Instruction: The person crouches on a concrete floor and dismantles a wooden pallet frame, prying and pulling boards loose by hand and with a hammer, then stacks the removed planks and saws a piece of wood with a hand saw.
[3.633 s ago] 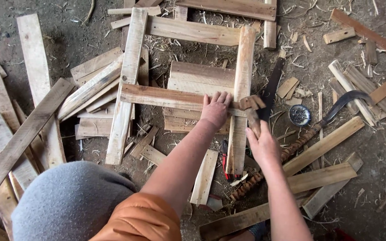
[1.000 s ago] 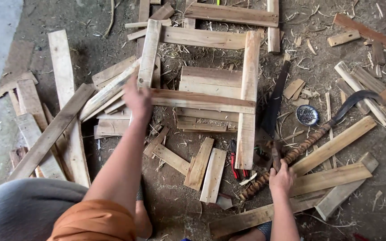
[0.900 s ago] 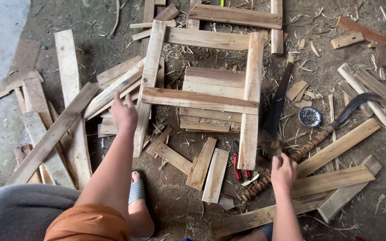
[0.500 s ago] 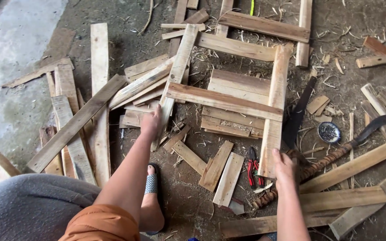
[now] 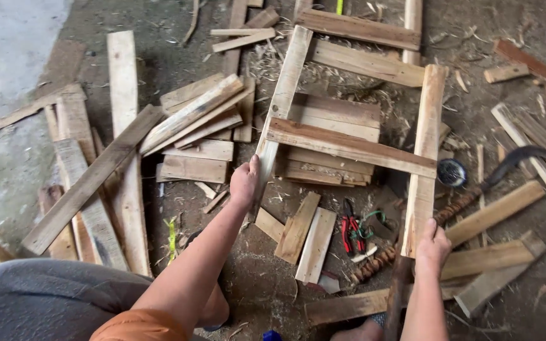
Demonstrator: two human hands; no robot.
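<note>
A rough wooden frame (image 5: 349, 142) of two long side slats joined by cross slats lies on the dirt floor. My left hand (image 5: 245, 182) grips the near end of the left side slat (image 5: 282, 101). My right hand (image 5: 433, 245) rests on the near end of the right side slat (image 5: 426, 145). A short stack of boards (image 5: 333, 136) lies under the frame's middle.
Loose planks (image 5: 121, 158) and offcuts lie heaped at the left and around the frame. A sickle with a carved handle (image 5: 469, 196), red-handled pliers (image 5: 352, 227) and a round tin (image 5: 452, 172) lie by my right hand. Concrete (image 5: 7, 76) borders the far left.
My left hand came down from the cross slat to the left side slat's near end. The view shifted, so the frame now sits further right. My right hand stayed at the right slat's end.
</note>
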